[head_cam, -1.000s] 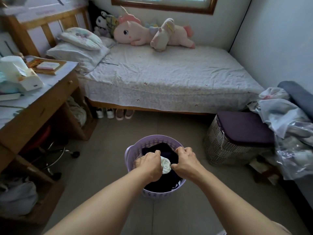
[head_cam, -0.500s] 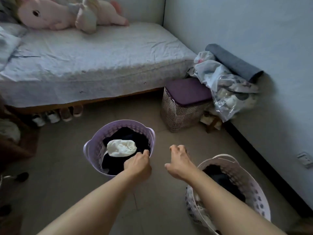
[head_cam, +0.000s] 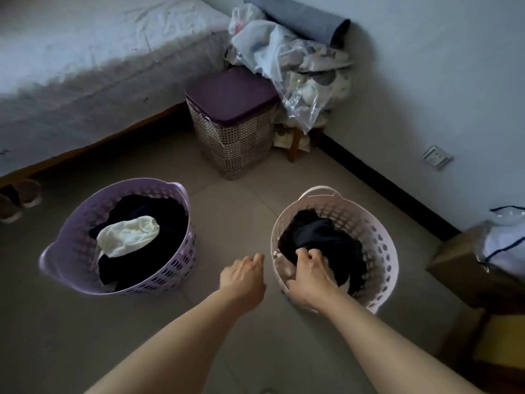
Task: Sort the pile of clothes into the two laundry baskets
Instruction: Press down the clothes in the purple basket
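Nearest: two bare forearms reached forward from the lower edge over the tiled floor point(head_cam: 233, 177).

Left hand point(head_cam: 243, 275): hung above the floor between the two baskets, close to the near rim of the pink one; fingers loosely curled, holding nothing.

Right hand point(head_cam: 311, 273): lay inside the pink basket point(head_cam: 382, 237) at its near side; fingers curled down and clamped on a black garment point(head_cam: 326, 233).

Pink basket: round, perforated plastic, stood on the floor to the right. It held the black garment on top, with pale fabric point(head_cam: 285, 270) showing at the near-left wall beneath it.

Purple basket point(head_cam: 173, 263): round, perforated plastic, stood on the floor to the left, apart from the pink basket. It held dark clothes point(head_cam: 159, 211) with a white garment point(head_cam: 127, 236) lying on top.

Farther: a woven hamper point(head_cam: 230, 137) with a purple lid point(head_cam: 231, 95) stood near the foot of the bed point(head_cam: 85, 52). Just right of it, a heap of light cloth and a clear plastic bag point(head_cam: 298, 66) rested on a wooden stool point(head_cam: 295, 143), topped by a rolled grey mat point(head_cam: 298, 18) against the wall.

Left edge: shoes point(head_cam: 20, 197) sat by the bed frame.

Right edge: a cardboard box point(head_cam: 460, 265) carried a clear bag of white cloth point(head_cam: 505, 240). A wall socket point(head_cam: 437, 157) sat low on the wall.
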`<act>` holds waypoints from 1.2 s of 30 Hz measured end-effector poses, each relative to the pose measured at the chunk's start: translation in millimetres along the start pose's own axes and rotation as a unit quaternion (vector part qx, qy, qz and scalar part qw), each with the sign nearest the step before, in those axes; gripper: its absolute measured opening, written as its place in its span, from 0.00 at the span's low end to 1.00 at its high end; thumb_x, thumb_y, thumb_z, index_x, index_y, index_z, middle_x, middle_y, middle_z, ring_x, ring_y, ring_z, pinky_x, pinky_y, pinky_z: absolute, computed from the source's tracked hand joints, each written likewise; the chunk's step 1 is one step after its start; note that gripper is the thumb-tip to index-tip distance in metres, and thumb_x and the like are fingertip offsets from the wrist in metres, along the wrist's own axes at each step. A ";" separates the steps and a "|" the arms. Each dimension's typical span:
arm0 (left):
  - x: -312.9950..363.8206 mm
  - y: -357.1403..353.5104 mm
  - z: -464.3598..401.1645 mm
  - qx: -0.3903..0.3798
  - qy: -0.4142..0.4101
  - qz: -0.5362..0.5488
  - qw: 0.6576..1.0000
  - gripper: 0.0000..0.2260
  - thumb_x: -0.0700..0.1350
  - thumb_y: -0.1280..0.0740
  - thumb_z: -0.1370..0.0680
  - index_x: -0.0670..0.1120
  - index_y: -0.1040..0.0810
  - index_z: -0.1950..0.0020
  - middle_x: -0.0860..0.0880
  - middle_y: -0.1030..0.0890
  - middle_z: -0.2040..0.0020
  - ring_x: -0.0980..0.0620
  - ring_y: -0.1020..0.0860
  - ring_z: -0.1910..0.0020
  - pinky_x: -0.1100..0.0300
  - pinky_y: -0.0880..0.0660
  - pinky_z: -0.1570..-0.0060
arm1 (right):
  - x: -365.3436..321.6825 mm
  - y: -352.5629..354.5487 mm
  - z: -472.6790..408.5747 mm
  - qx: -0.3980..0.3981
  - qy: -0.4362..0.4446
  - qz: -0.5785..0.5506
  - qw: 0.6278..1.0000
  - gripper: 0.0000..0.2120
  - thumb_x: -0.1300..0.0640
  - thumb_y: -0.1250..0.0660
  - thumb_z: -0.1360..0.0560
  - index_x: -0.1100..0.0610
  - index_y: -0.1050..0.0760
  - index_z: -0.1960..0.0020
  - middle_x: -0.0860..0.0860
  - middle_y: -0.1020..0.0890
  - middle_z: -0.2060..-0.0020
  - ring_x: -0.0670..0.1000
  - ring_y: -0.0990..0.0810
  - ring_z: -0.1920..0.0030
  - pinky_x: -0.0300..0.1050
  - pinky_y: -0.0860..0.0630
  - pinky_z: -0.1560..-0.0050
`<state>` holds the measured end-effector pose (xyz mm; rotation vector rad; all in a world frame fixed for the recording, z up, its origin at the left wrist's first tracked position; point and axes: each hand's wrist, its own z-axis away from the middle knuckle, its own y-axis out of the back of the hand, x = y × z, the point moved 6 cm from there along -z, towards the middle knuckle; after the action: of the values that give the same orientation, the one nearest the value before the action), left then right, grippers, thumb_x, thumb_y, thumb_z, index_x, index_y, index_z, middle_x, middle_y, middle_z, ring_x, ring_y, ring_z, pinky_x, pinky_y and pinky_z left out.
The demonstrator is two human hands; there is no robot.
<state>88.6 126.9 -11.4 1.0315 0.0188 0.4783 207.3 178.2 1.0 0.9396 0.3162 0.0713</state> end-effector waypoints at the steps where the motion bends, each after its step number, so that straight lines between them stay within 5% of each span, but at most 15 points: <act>1: 12.2 -13.3 -9.8 -0.007 -0.007 -0.012 1.000 0.24 0.49 0.36 0.22 0.48 0.38 0.28 0.47 0.28 0.32 0.45 0.29 0.33 0.53 0.30 0.39 | 18.2 -7.6 -7.8 -0.007 -0.014 -0.003 1.000 0.29 0.51 0.36 0.25 0.55 0.43 0.29 0.57 0.39 0.32 0.60 0.38 0.31 0.52 0.36 0.33; 13: 56.9 -173.0 -125.3 -0.064 -0.099 -0.161 0.980 0.30 0.43 0.34 0.24 0.51 0.43 0.25 0.48 0.38 0.27 0.46 0.35 0.29 0.51 0.35 0.37 | 145.2 -163.5 -100.9 -0.051 -0.073 -0.025 0.996 0.33 0.60 0.35 0.26 0.53 0.47 0.26 0.54 0.38 0.30 0.58 0.36 0.30 0.52 0.33 0.35; 20: 43.3 -217.2 -175.1 -0.050 -0.154 -0.255 0.953 0.26 0.45 0.40 0.21 0.51 0.44 0.24 0.46 0.46 0.23 0.47 0.46 0.23 0.48 0.45 0.28 | 143.9 -236.0 -138.7 -0.036 -0.050 -0.023 0.998 0.34 0.66 0.40 0.26 0.52 0.49 0.25 0.54 0.39 0.29 0.57 0.38 0.29 0.51 0.35 0.32; 28: 30.6 -231.4 -215.2 0.007 -0.180 -0.353 0.918 0.16 0.44 0.43 0.20 0.50 0.26 0.34 0.48 0.26 0.34 0.48 0.33 0.31 0.47 0.46 0.29 | 136.1 -257.0 -166.7 0.035 -0.051 0.018 0.998 0.18 0.65 0.47 0.24 0.54 0.30 0.37 0.54 0.23 0.40 0.56 0.27 0.38 0.49 0.39 0.37; 36: 1.1 -226.5 -214.2 0.012 -0.155 -0.374 0.914 0.14 0.42 0.42 0.20 0.47 0.24 0.36 0.46 0.23 0.37 0.45 0.28 0.35 0.50 0.42 0.30 | 116.4 -256.0 -179.0 0.051 -0.008 0.022 0.998 0.18 0.63 0.46 0.23 0.52 0.27 0.39 0.51 0.21 0.42 0.53 0.28 0.37 0.45 0.43 0.33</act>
<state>123.4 207.6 -310.4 1.0281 0.1314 -0.3876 245.2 189.7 -330.0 1.0476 0.2862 0.0894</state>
